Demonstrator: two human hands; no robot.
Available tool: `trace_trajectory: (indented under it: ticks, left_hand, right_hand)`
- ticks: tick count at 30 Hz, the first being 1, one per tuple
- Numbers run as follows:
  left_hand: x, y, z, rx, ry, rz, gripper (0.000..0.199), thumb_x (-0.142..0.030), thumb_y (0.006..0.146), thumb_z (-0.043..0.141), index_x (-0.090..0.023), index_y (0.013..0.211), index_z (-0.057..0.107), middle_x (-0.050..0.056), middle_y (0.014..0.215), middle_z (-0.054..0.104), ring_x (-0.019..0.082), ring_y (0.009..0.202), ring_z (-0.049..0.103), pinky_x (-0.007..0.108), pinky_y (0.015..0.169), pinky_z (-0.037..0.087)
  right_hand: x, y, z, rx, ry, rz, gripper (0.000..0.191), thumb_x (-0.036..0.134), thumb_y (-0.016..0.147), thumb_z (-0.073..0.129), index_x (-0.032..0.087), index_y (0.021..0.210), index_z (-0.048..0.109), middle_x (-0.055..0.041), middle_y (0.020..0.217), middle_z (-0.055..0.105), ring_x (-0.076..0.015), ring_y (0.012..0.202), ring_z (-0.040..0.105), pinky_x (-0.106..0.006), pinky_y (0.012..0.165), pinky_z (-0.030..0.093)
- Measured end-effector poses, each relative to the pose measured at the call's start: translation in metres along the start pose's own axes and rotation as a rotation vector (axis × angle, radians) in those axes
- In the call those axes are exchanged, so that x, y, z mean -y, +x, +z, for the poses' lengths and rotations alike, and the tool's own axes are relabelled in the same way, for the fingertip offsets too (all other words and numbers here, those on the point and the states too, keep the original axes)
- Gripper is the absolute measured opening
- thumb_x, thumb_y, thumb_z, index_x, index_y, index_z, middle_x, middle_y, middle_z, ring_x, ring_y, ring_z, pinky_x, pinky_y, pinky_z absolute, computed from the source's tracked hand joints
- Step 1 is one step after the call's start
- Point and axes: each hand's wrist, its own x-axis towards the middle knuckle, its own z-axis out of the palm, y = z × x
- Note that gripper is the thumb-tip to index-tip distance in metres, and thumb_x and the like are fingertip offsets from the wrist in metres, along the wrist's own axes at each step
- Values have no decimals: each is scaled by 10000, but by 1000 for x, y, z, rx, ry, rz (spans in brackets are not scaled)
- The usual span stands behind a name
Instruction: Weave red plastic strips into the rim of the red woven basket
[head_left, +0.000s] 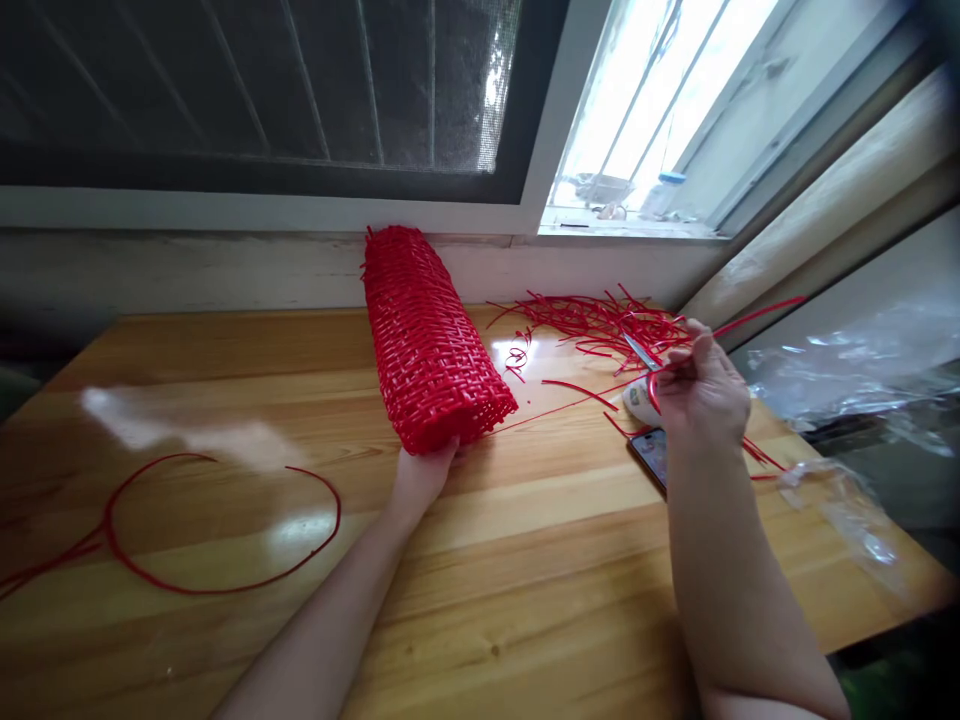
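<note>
- Nearest the camera, my right forearm (720,560) reaches along the right of the woven basket; my right hand (705,385) is clenched around a red strand (559,409) that runs toward the basket's near end. Scissors (640,352) seem tucked in the same fingers.
- My left hand (427,475) grips that near end from below, most fingers hidden.
- Woven basket (435,340): above the table, its far end toward the wall (225,268); I can't tell whether it touches.
- I'd judge it light, a bit springy and slick, firm around the tight weave; best held by the near rim, clear of the stubs sticking out at the far end.
- Table (465,600): smooth, glossy wood. Left of the basket lies a looped strand (206,592); to its right, a heap of strands (600,318), a white tub (641,402) and a phone (654,455).
- Room: a bright window (637,100) behind and right of the basket, crumpled plastic (862,380) farther right.
</note>
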Motion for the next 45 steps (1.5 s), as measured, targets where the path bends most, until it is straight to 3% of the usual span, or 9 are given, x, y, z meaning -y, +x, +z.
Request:
trace_trajectory:
  ticks: [4, 8, 12, 18, 22, 29, 34, 40, 45]
  left_hand:
    - [1, 0, -1, 14, 17, 2, 333, -350, 619, 713, -165, 866, 587, 59, 756, 675, 220, 689, 669, 344, 611, 571]
    - [-1, 0, -2, 4, 32, 0, 330, -352, 609, 718, -170, 849, 583, 53, 742, 676, 223, 678, 670, 350, 601, 570]
    - [-2, 0, -2, 8, 32, -4, 307, -343, 622, 714, -180, 847, 584, 51, 740, 675, 218, 664, 669, 345, 599, 572]
    - [-1, 0, -1, 25, 14, -13, 320, -347, 643, 702, -172, 884, 586, 68, 787, 679, 216, 677, 670, 344, 607, 575]
    - [-2, 0, -2, 26, 17, 3, 345, -344, 638, 705, -168, 907, 579, 69, 814, 674, 224, 729, 667, 353, 615, 578]
    - [-2, 0, -5, -25, 111, 0, 292, -327, 630, 714, -177, 846, 587, 32, 724, 663, 195, 628, 653, 345, 591, 581]
    - [-5, -1, -2, -91, 65, -18, 405, -277, 585, 753, -195, 939, 573, 44, 857, 684, 209, 695, 668, 337, 585, 581]
    - [-8, -3, -1, -63, 36, -20, 403, -309, 599, 739, -174, 943, 578, 67, 896, 690, 219, 732, 672, 346, 621, 576]
    - [-17, -4, -1, -59, 169, 42, 211, -285, 628, 711, -198, 796, 616, 40, 816, 694, 221, 742, 668, 330, 664, 566]
  right_hand:
    - [-5, -8, 4, -88, -238, -316, 372, 155, 735, 640, 229, 1041, 443, 91, 531, 503, -80, 415, 472, -180, 391, 321]
    - [-12, -10, 2, -7, -447, -584, 82, 250, 819, 547, 182, 849, 513, 4, 670, 587, -98, 562, 565, -228, 522, 422]
    - [-8, 6, -8, 50, -419, -480, 165, 280, 876, 433, 171, 990, 480, -26, 685, 623, -121, 536, 581, -251, 508, 428]
    - [-21, 37, -34, -212, -270, -81, 156, 194, 820, 507, 213, 819, 353, 32, 601, 571, -48, 323, 361, -196, 352, 274]
    - [-44, 43, -44, -256, -299, -81, 338, 152, 743, 594, 242, 812, 275, 55, 581, 580, -57, 299, 351, -189, 324, 237]
    - [-37, 15, -19, 244, -323, -148, 206, 341, 753, 563, 149, 818, 524, -34, 748, 644, -39, 332, 414, -176, 305, 282]
    - [-20, -13, 7, 533, -181, 90, 243, 194, 665, 603, 197, 908, 616, -45, 994, 638, -133, 855, 616, -165, 524, 444]
    - [-25, -76, 15, 639, -297, -129, 231, 318, 820, 535, 196, 685, 677, 36, 420, 448, -60, 404, 415, -216, 504, 407]
    - [-46, -128, 24, 1211, -540, -206, 231, 319, 837, 504, 214, 867, 707, -42, 719, 567, -121, 657, 530, -254, 598, 440]
